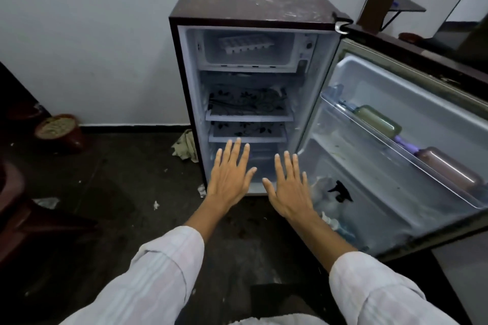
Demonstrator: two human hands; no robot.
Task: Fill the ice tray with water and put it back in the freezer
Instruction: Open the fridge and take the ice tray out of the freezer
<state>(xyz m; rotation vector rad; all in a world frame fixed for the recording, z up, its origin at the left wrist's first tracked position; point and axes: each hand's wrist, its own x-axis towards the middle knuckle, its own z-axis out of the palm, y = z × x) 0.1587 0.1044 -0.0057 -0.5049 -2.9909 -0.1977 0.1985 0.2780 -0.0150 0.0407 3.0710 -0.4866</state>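
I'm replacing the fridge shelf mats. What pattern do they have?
Black leafy print on a pale ground, clearest on the upper shelf mat in the head view.

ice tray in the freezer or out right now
In. The ice tray lies inside the freezer compartment, resting on its floor.

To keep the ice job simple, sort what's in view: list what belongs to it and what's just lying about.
For the job:
- ice tray, lying in the freezer
- left hand and right hand, both empty

Lying about:
- green bottle and brown bottle in the door shelf
- rag and pot on the floor
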